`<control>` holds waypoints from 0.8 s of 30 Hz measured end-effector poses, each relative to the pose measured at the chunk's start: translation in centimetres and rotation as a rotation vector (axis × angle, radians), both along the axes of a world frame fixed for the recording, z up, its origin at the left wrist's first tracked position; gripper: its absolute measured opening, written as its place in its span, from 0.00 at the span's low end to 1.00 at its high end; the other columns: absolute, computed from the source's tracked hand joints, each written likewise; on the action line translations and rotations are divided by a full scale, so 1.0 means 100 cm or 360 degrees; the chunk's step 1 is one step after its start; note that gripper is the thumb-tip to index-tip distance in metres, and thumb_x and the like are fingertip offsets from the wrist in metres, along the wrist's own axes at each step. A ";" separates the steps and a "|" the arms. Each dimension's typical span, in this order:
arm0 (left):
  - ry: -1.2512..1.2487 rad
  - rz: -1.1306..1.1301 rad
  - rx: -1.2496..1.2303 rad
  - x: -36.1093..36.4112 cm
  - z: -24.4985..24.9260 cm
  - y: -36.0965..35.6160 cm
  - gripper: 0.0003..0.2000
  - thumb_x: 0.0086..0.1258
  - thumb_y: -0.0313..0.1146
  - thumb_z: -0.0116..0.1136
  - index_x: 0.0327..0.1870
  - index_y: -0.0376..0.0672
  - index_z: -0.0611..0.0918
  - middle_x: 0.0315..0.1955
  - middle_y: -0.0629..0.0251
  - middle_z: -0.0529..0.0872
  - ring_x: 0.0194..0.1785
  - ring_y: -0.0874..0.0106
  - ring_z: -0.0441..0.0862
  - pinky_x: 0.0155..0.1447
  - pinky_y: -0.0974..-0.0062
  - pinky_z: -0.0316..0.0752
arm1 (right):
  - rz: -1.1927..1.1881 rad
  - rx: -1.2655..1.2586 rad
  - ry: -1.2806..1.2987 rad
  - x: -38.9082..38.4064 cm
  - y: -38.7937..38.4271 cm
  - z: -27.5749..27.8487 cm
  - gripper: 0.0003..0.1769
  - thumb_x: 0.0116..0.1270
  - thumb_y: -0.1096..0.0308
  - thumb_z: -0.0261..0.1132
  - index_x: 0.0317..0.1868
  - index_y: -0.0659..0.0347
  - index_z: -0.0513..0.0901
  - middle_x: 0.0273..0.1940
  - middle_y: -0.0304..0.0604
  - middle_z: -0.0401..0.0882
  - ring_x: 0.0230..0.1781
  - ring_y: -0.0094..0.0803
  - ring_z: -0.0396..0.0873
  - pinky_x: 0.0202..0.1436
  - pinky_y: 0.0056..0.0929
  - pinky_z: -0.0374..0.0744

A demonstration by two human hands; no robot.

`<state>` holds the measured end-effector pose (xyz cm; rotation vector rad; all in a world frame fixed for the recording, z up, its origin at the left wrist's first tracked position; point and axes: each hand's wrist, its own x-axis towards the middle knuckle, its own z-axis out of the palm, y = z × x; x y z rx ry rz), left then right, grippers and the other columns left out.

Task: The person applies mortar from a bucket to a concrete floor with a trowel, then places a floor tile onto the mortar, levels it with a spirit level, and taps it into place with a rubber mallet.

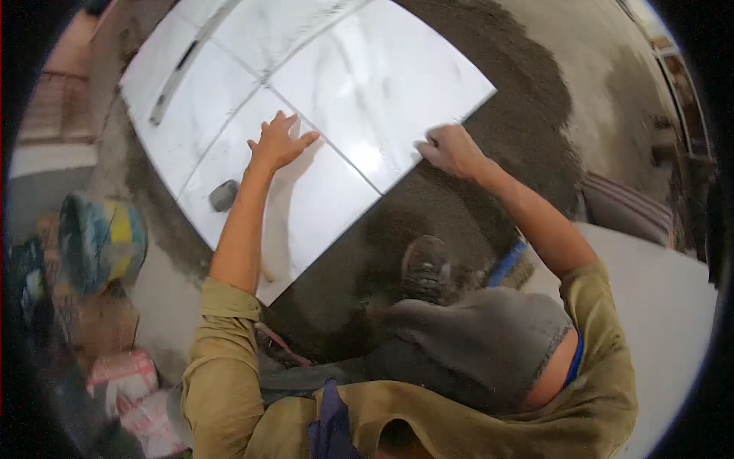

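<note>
Large glossy white tiles lie edge to edge on dark mortar. My left hand has its fingers spread on or just over the near tile, close to the joint where the tiles meet. At the outer edge of the right-hand tile is my right hand, its fingers curled and slightly blurred; what they hold, if anything, is hidden. A rubber mallet's dark head rests on the near tile beside my left forearm, which covers part of its handle. A long metal level lies across the far-left tiles.
My shoe is on the mortar. A blue-handled brush lies right of it. A bucket and red-and-white bags stand at the left. A pale slab and a striped object are at the right.
</note>
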<state>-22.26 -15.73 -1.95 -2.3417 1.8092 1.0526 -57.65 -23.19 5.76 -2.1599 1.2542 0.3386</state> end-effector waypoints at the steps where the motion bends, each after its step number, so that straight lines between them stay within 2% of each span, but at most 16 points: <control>1: -0.0274 0.0122 0.0103 0.002 0.028 0.012 0.56 0.53 0.65 0.69 0.80 0.49 0.54 0.81 0.48 0.42 0.80 0.37 0.42 0.69 0.20 0.47 | 0.0178 -0.0029 -0.0214 0.000 0.002 -0.013 0.14 0.63 0.67 0.66 0.45 0.68 0.86 0.40 0.61 0.85 0.41 0.49 0.85 0.51 0.41 0.81; 2: -0.0545 0.0248 0.0215 0.011 0.048 0.027 0.57 0.52 0.65 0.70 0.81 0.52 0.54 0.80 0.46 0.43 0.79 0.33 0.41 0.68 0.18 0.45 | 0.0356 -0.0053 -0.0431 -0.008 0.002 -0.031 0.14 0.62 0.68 0.66 0.46 0.68 0.85 0.42 0.62 0.84 0.43 0.50 0.84 0.52 0.41 0.81; 4: -0.0583 0.0400 0.0481 0.045 0.057 0.060 0.59 0.46 0.67 0.72 0.80 0.55 0.56 0.79 0.39 0.46 0.78 0.29 0.38 0.66 0.15 0.43 | 0.0277 -0.0210 -0.1011 -0.010 0.017 -0.038 0.15 0.61 0.69 0.66 0.48 0.66 0.85 0.45 0.62 0.83 0.47 0.49 0.84 0.52 0.41 0.80; 5: -0.0634 0.0506 0.0636 0.053 0.057 0.072 0.57 0.44 0.65 0.75 0.77 0.52 0.62 0.79 0.40 0.47 0.79 0.30 0.39 0.63 0.12 0.44 | 0.0132 0.0013 -0.0760 -0.011 0.016 -0.033 0.14 0.61 0.68 0.65 0.46 0.66 0.86 0.41 0.60 0.85 0.43 0.48 0.85 0.49 0.40 0.81; 6: -0.0594 0.0547 0.0604 0.069 0.048 0.093 0.53 0.43 0.61 0.78 0.73 0.50 0.67 0.75 0.38 0.56 0.77 0.31 0.50 0.65 0.19 0.55 | 0.0119 -0.0003 -0.0768 -0.007 0.013 -0.034 0.14 0.61 0.68 0.65 0.46 0.66 0.86 0.41 0.60 0.85 0.43 0.48 0.85 0.49 0.40 0.81; 8: -0.0416 0.0645 0.0200 0.087 0.023 0.124 0.46 0.44 0.54 0.80 0.67 0.47 0.73 0.66 0.42 0.69 0.62 0.45 0.77 0.62 0.54 0.78 | 0.0028 0.0111 -0.0631 0.001 0.009 -0.033 0.15 0.62 0.67 0.64 0.44 0.67 0.87 0.37 0.56 0.87 0.38 0.46 0.86 0.47 0.39 0.82; 11: -0.0532 0.0686 0.0014 0.081 0.015 0.128 0.39 0.45 0.50 0.80 0.59 0.43 0.77 0.57 0.43 0.78 0.55 0.51 0.83 0.55 0.59 0.81 | 0.0130 0.0206 -0.0966 0.027 0.017 -0.040 0.16 0.66 0.64 0.63 0.44 0.69 0.87 0.39 0.56 0.88 0.39 0.43 0.87 0.47 0.37 0.83; 13: -0.0045 0.0728 -0.0303 0.081 0.009 0.119 0.29 0.48 0.45 0.77 0.49 0.38 0.81 0.40 0.50 0.87 0.41 0.61 0.87 0.45 0.64 0.82 | 0.0217 0.0479 -0.0812 0.051 0.023 -0.012 0.22 0.69 0.55 0.63 0.49 0.67 0.86 0.42 0.55 0.88 0.41 0.42 0.87 0.47 0.36 0.82; 14: 0.0180 0.0856 -0.0426 0.045 0.036 0.101 0.23 0.51 0.42 0.74 0.43 0.35 0.81 0.27 0.57 0.87 0.28 0.68 0.84 0.36 0.68 0.80 | 0.0201 0.0626 -0.0804 0.061 0.028 -0.005 0.27 0.69 0.48 0.63 0.50 0.68 0.86 0.38 0.54 0.88 0.39 0.40 0.85 0.46 0.36 0.82; 15: 0.0286 0.0804 -0.0502 0.015 0.055 0.079 0.21 0.53 0.41 0.73 0.40 0.35 0.80 0.27 0.59 0.87 0.27 0.72 0.83 0.33 0.71 0.79 | 0.0135 0.0847 -0.0984 0.068 0.036 -0.018 0.33 0.70 0.43 0.62 0.53 0.69 0.84 0.41 0.52 0.87 0.36 0.37 0.83 0.45 0.36 0.82; 16: 0.0457 0.0861 -0.0511 -0.008 0.056 0.060 0.20 0.54 0.42 0.74 0.38 0.36 0.80 0.26 0.59 0.86 0.26 0.74 0.82 0.32 0.72 0.78 | 0.0091 0.1137 -0.0901 0.075 0.042 0.007 0.39 0.72 0.38 0.61 0.61 0.71 0.78 0.51 0.56 0.84 0.47 0.39 0.84 0.50 0.39 0.83; 18: 0.0425 0.0668 -0.0861 -0.061 0.067 0.026 0.25 0.52 0.49 0.77 0.38 0.36 0.80 0.29 0.55 0.86 0.33 0.66 0.84 0.41 0.66 0.80 | 0.0056 0.1356 -0.0906 0.080 0.052 0.007 0.39 0.70 0.41 0.65 0.61 0.73 0.76 0.50 0.58 0.82 0.47 0.36 0.83 0.45 0.35 0.84; 19: 0.0486 0.0583 -0.0870 -0.085 0.084 0.011 0.29 0.51 0.52 0.77 0.41 0.36 0.80 0.33 0.53 0.86 0.41 0.61 0.85 0.47 0.63 0.79 | -0.0228 0.1485 -0.0956 0.080 0.059 0.006 0.36 0.66 0.45 0.70 0.55 0.75 0.79 0.40 0.55 0.83 0.39 0.31 0.83 0.37 0.29 0.84; 20: 0.0527 0.0506 -0.0795 -0.103 0.091 0.002 0.36 0.53 0.57 0.76 0.51 0.34 0.79 0.45 0.48 0.84 0.50 0.58 0.83 0.55 0.63 0.78 | -0.0215 0.1472 -0.0950 0.078 0.053 0.008 0.36 0.66 0.45 0.70 0.55 0.75 0.79 0.40 0.55 0.83 0.39 0.31 0.83 0.37 0.29 0.84; 22: 0.0816 0.0482 -0.0921 -0.114 0.062 -0.006 0.38 0.60 0.58 0.71 0.61 0.34 0.76 0.54 0.48 0.82 0.56 0.61 0.81 0.61 0.65 0.76 | -0.0479 0.1132 -0.0748 0.056 0.029 0.009 0.27 0.67 0.51 0.69 0.50 0.71 0.81 0.30 0.46 0.81 0.29 0.26 0.81 0.29 0.25 0.81; 24: 0.0565 0.0424 -0.1061 -0.107 0.034 -0.001 0.36 0.67 0.56 0.65 0.66 0.35 0.74 0.61 0.46 0.77 0.66 0.56 0.75 0.69 0.62 0.70 | -0.0273 0.0250 -0.0627 0.022 -0.010 -0.020 0.23 0.72 0.51 0.61 0.39 0.67 0.84 0.31 0.54 0.84 0.28 0.42 0.83 0.35 0.46 0.81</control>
